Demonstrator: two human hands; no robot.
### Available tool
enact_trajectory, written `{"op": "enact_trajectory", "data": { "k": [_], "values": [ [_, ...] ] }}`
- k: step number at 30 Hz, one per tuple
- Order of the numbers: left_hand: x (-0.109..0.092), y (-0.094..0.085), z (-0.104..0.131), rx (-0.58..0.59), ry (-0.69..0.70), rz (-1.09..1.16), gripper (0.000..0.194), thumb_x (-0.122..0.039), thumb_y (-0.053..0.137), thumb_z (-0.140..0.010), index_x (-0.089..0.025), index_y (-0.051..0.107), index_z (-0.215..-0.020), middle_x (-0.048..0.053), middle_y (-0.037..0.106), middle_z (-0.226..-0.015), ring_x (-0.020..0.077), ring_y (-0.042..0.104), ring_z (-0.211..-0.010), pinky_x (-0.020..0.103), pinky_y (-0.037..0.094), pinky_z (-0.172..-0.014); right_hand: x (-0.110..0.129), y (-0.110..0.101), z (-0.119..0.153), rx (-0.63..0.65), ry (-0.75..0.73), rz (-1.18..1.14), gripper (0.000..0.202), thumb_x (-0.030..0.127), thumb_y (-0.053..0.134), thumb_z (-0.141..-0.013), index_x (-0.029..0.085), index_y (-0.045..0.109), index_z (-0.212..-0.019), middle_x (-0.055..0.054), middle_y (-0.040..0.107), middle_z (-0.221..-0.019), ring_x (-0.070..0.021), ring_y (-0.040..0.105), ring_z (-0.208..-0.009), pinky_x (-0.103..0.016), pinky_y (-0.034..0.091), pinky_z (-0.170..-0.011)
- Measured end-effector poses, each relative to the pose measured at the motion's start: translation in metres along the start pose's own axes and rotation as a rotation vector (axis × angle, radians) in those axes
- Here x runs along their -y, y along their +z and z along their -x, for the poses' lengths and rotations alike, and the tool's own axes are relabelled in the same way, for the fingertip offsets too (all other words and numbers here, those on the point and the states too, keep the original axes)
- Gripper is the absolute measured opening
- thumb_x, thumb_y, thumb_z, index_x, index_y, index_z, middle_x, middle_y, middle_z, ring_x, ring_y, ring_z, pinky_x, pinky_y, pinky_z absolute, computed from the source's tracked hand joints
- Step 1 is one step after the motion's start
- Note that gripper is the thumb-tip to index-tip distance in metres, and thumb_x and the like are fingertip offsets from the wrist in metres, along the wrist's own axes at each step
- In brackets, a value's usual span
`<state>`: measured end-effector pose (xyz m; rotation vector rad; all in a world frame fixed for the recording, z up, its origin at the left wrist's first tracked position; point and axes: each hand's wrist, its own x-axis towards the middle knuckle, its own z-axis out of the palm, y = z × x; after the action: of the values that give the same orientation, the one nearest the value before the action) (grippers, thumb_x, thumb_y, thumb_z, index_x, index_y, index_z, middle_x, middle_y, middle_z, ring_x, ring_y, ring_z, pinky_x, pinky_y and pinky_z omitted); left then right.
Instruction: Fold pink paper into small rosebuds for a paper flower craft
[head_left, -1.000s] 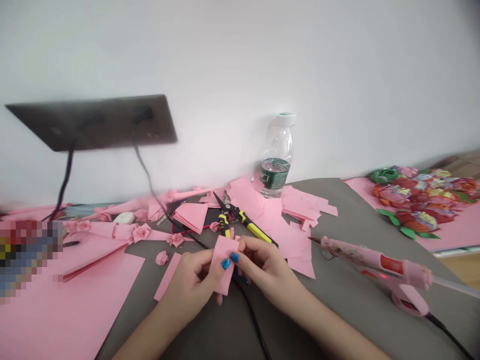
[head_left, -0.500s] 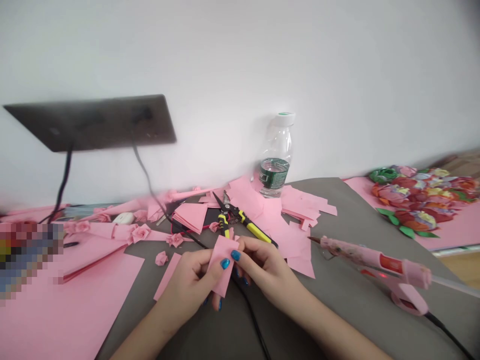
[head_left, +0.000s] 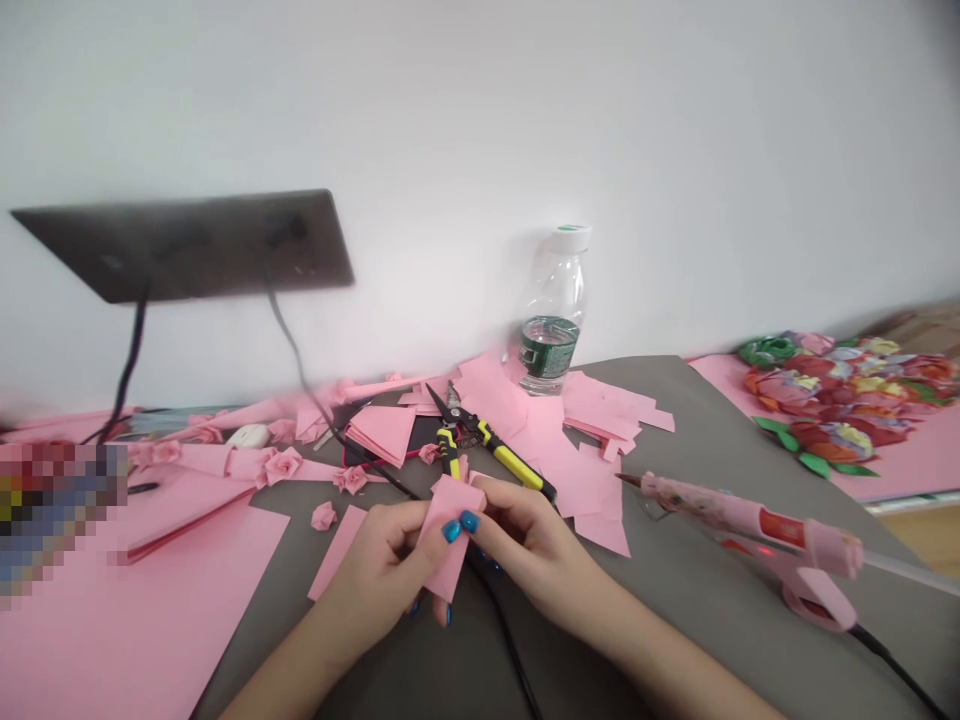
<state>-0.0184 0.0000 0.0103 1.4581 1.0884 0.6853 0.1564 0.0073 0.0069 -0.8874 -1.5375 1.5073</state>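
Observation:
Between my two hands is a small folded piece of pink paper (head_left: pixel 448 580), tilted and held above the grey table. My left hand (head_left: pixel 382 565) pinches its left side, thumb on top and fingers behind. At the upper right edge my right hand (head_left: pixel 525 535) grips it with the thumb pressed near the left thumb; its other fingers are mostly hidden behind. Just beyond the paper lie pruning shears (head_left: pixel 514 465) with yellow and black handles, blades apart. A pink paper strip (head_left: pixel 339 550) lies beside my left wrist.
A pink hot glue gun (head_left: pixel 757 525) rests at the right, its red light on. A plastic bottle (head_left: pixel 551 320) stands by the wall among pink paper scraps (head_left: pixel 592 490). Paper roses (head_left: pixel 281 467) lie left, paper flowers (head_left: pixel 847 400) far right. A black cable (head_left: pixel 502 630) runs beneath my hands.
The folded paper has tilted and shifted slightly to the right in my fingers. Both thumbs have come closer together. Nothing else on the table has visibly moved.

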Motion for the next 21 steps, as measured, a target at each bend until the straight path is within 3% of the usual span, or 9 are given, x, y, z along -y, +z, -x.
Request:
{"op": "enact_trajectory", "data": {
  "k": [9,14,21],
  "values": [
    [0.0009,-0.0049,0.0015,-0.027,0.1,-0.169,0.053,-0.049,0.037,-0.1,-0.021,0.047,-0.056,-0.003,0.05,-0.037,0.0119,0.044,-0.038,0.024,0.035,-0.047,0.0013,0.002,0.0011,-0.048,-0.02,-0.024,0.043,0.057,0.055,-0.092,0.019,0.054,-0.073,0.0,0.049,-0.073,-0.0154,0.043,-0.069,-0.026,0.038,-0.065],
    [0.0024,-0.0071,0.001,-0.019,0.099,-0.204,0.052,-0.051,0.035,-0.099,-0.022,0.042,-0.056,-0.006,0.041,-0.035,0.0101,0.035,-0.034,0.024,0.031,-0.044,0.0029,0.001,0.0002,-0.086,-0.048,-0.045,0.04,0.056,0.055,-0.093,0.019,0.059,-0.077,-0.001,0.053,-0.075,-0.0163,0.047,-0.07,-0.027,0.042,-0.067],
    [0.0039,-0.01,0.0001,-0.055,0.089,-0.228,0.05,-0.05,0.039,-0.097,-0.022,0.041,-0.056,-0.007,0.036,-0.038,0.0094,0.033,-0.035,0.024,0.025,-0.042,0.0014,0.001,-0.0006,-0.13,-0.081,-0.046,0.04,0.053,0.055,-0.094,0.019,0.053,-0.072,0.001,0.045,-0.07,-0.014,0.04,-0.065,-0.025,0.038,-0.062]
  ]
}}
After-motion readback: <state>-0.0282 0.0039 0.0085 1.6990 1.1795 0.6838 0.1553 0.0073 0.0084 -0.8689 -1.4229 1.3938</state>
